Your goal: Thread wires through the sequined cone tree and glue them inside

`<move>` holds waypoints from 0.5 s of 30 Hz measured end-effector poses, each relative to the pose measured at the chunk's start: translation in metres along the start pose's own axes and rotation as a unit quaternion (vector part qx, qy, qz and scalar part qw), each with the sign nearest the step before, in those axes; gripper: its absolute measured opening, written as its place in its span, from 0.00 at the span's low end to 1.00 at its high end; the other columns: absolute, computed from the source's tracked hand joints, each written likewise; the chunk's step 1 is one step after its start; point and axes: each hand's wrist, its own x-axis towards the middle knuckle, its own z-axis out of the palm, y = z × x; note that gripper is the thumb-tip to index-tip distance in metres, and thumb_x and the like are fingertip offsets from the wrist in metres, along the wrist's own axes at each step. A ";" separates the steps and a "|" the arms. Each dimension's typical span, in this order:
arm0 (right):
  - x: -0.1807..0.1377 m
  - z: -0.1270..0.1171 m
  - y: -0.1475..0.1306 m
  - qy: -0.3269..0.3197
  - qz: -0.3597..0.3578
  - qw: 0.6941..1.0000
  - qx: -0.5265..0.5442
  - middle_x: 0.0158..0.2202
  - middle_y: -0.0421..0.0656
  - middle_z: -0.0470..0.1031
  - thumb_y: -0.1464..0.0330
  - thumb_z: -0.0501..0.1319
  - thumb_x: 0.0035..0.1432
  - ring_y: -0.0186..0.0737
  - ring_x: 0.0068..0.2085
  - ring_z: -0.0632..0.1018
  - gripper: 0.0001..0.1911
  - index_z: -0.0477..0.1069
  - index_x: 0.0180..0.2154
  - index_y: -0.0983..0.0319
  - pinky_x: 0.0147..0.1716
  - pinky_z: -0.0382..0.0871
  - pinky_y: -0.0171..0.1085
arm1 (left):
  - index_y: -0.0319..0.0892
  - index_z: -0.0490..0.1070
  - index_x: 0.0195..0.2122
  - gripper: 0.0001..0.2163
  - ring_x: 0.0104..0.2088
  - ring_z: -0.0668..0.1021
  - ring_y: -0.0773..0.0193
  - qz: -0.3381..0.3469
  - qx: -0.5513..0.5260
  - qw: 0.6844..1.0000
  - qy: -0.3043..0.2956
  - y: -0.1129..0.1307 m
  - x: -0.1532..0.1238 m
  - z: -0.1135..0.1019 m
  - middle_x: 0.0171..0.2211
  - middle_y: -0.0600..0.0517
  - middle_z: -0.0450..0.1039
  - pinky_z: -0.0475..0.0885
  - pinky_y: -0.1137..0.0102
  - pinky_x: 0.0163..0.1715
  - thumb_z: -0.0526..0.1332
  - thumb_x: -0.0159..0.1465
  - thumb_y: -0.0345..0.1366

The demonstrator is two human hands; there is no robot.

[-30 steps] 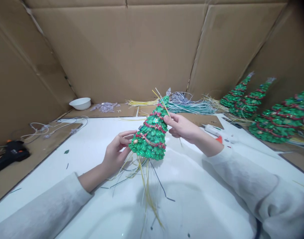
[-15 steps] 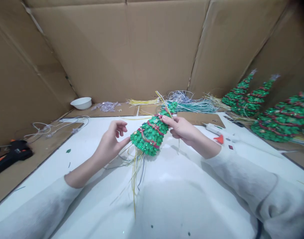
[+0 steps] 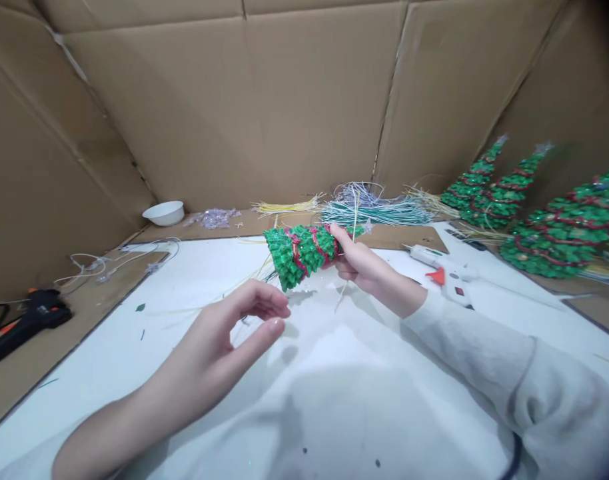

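A small green glittery Christmas tree (image 3: 298, 255) with red garland lies tilted on its side in the air above the table. My right hand (image 3: 357, 257) grips it near its narrow top, where a pale star (image 3: 368, 227) shows past my fingers. A thin yellowish wire (image 3: 356, 210) sticks up and down from that same hand. Loose wires (image 3: 257, 272) trail from the tree's wide base toward the left. My left hand (image 3: 244, 327) is apart from the tree, below and left of its base, with thumb and fingers parted and nothing between them.
Bundles of yellow wires (image 3: 287, 206) and green wires (image 3: 379, 213) lie along the back. A white bowl (image 3: 164, 213) and clear star pieces (image 3: 213, 218) are at back left. Glue guns lie left (image 3: 29, 320) and right (image 3: 442, 270). Several finished trees (image 3: 559, 233) stand right.
The tree has turned from leaning upright to nearly sideways in my right hand, its base swinging left and up. My left hand has come off the base and moved nearer to me.
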 end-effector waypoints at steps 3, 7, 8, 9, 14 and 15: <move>-0.002 0.002 -0.001 0.000 0.002 1.000 0.002 0.11 0.38 0.60 0.49 0.54 0.56 0.24 0.13 0.47 0.24 0.55 0.21 0.60 0.12 0.38 0.29 | 0.45 0.64 0.40 0.06 0.36 0.76 0.62 -0.066 -0.035 0.995 0.062 -0.017 0.009 0.005 0.37 0.49 0.70 0.74 0.67 0.32 0.55 0.63 0.39; -0.005 0.003 -0.001 -0.015 -0.002 1.000 0.008 0.13 0.39 0.64 0.47 0.55 0.54 0.24 0.14 0.47 0.24 0.57 0.23 0.60 0.12 0.37 0.29 | 0.44 0.62 0.45 0.11 0.42 0.75 0.60 -0.079 -0.062 0.992 0.073 -0.038 0.021 0.011 0.45 0.46 0.68 0.74 0.65 0.37 0.56 0.63 0.39; -0.005 0.002 0.000 -0.025 -0.001 1.000 0.012 0.14 0.39 0.65 0.46 0.55 0.53 0.24 0.14 0.47 0.24 0.58 0.24 0.60 0.12 0.37 0.29 | 0.44 0.62 0.46 0.12 0.45 0.74 0.59 -0.068 -0.073 0.994 0.055 -0.040 0.022 0.012 0.47 0.46 0.68 0.73 0.64 0.41 0.56 0.63 0.39; -0.005 0.002 0.000 -0.036 0.001 0.999 0.016 0.14 0.39 0.65 0.46 0.55 0.53 0.24 0.14 0.46 0.24 0.59 0.26 0.60 0.13 0.37 0.29 | 0.44 0.62 0.48 0.13 0.47 0.73 0.58 -0.056 -0.085 0.994 0.034 -0.041 0.022 0.013 0.49 0.45 0.67 0.72 0.63 0.44 0.56 0.63 0.38; -0.009 0.003 0.003 -0.060 0.018 0.998 0.023 0.16 0.40 0.67 0.45 0.54 0.53 0.24 0.15 0.45 0.23 0.62 0.30 0.59 0.14 0.36 0.30 | 0.44 0.64 0.52 0.15 0.54 0.69 0.55 -0.031 -0.128 0.991 0.031 -0.040 0.023 0.017 0.55 0.44 0.66 0.65 0.59 0.54 0.57 0.63 0.36; -0.010 0.004 0.004 -0.061 0.021 0.998 0.023 0.16 0.40 0.67 0.45 0.55 0.52 0.25 0.14 0.46 0.23 0.62 0.30 0.59 0.14 0.36 0.30 | 0.43 0.65 0.52 0.16 0.54 0.69 0.55 -0.030 -0.148 0.988 0.036 -0.040 0.024 0.017 0.54 0.44 0.66 0.66 0.59 0.53 0.57 0.63 0.36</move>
